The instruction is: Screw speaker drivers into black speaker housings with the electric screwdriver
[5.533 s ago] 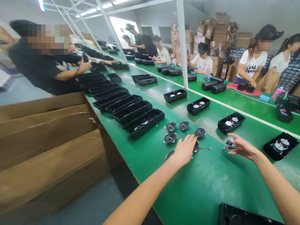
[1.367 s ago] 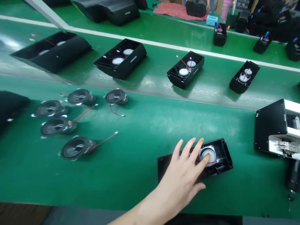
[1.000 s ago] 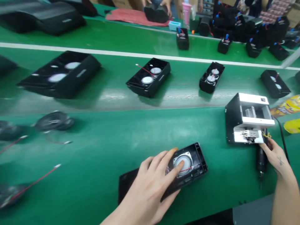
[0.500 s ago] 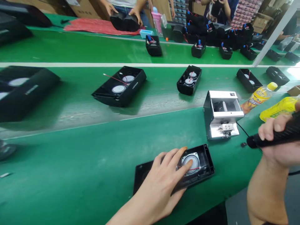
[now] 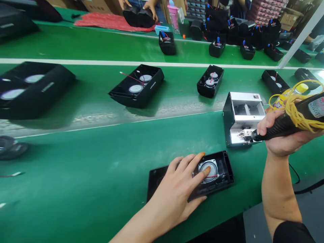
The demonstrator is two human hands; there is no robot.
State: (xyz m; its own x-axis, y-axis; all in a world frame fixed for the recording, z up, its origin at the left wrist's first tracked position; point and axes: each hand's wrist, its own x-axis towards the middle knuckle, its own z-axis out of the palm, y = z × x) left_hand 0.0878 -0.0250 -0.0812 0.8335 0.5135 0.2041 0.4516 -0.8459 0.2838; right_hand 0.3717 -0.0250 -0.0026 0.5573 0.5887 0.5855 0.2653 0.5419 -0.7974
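Observation:
My left hand (image 5: 178, 184) lies across a black speaker casing (image 5: 155, 173), holding it on the green bench. Its thumb is along the near side and its fingers reach over the top. One fingertip rests on the round speaker (image 5: 212, 167) inside, beside a thin red wire. My right hand (image 5: 282, 140) is wrapped round a black electric screwdriver (image 5: 280, 126) with a yellow cord looped about its body. The screwdriver's tip is at the front outlet of a silver and black screw feeder (image 5: 234, 118); whether it carries a screw cannot be made out.
Behind the bench, a green conveyor (image 5: 177, 92) carries several open black casings with speakers, one (image 5: 139, 86) near the middle. A drink bottle (image 5: 279, 101) stands behind the screwdriver. Loose parts (image 5: 12, 148) lie at left. Across the line are a person's hands (image 5: 150, 8).
My right hand has moved left with the electric screwdriver, bringing its tip to the screw feeder. My left hand stays on the speaker casing. The view has shifted slightly.

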